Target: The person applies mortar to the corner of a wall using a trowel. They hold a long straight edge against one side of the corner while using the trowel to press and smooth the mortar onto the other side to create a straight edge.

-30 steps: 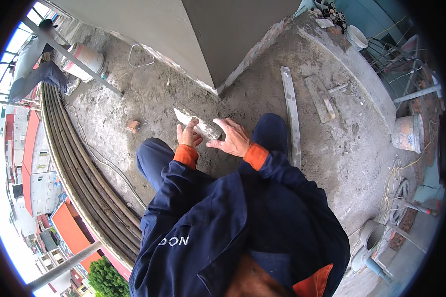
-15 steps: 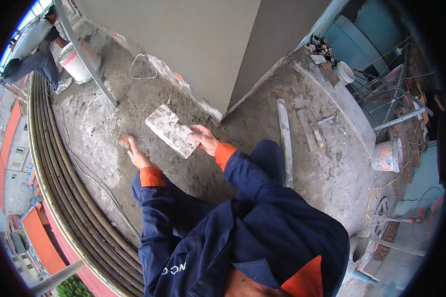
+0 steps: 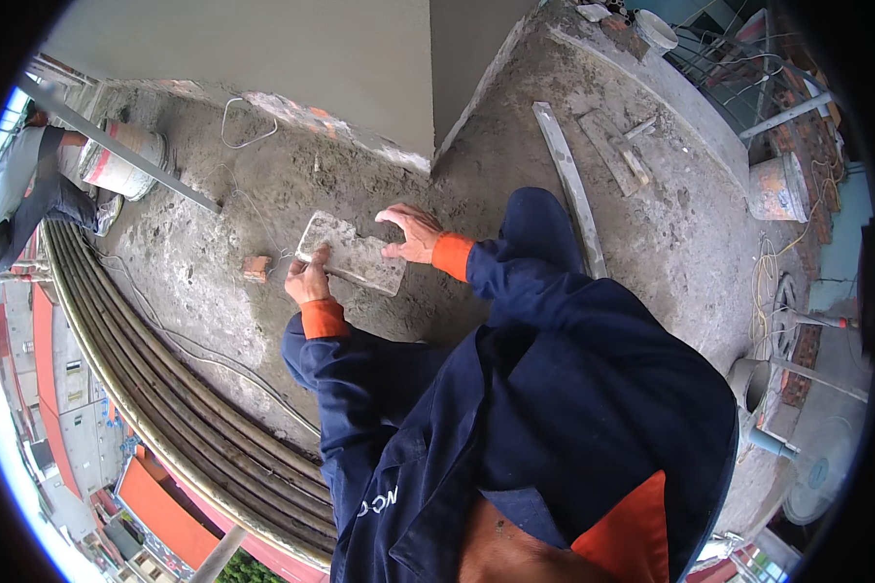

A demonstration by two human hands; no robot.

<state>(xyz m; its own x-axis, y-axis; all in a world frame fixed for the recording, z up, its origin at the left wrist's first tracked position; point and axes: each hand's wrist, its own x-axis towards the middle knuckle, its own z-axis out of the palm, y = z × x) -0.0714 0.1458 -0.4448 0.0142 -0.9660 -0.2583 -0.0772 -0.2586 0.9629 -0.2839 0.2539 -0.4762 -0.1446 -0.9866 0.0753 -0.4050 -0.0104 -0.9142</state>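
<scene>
The person looks down at a rough grey concrete floor [image 3: 214, 282]. Both hands hold one flat grey board [image 3: 352, 255] with dried cement on it. The board is low over the floor, just in front of the person's knees, and it tilts a little.

The left hand [image 3: 308, 280] grips the near left end of the board, with its fingers curled around the edge. The right hand [image 3: 413, 233] rests on the far right end, with its fingers spread over the top and side. Both arms wear dark blue sleeves with orange cuffs.

A small red piece of brick [image 3: 255, 268] lies on the floor just left of the board. A thin wire [image 3: 243, 126] loops on the floor near the grey wall [image 3: 291, 49]. A long flat plank [image 3: 568, 185] lies on the floor to the right of the person's knee.

Far off at the left, another person [image 3: 29, 194] bends over next to a white bucket [image 3: 121, 160]. Another bucket [image 3: 772, 187] stands at the right. Dark pipes [image 3: 165, 408] curve along the edge of the floor.
</scene>
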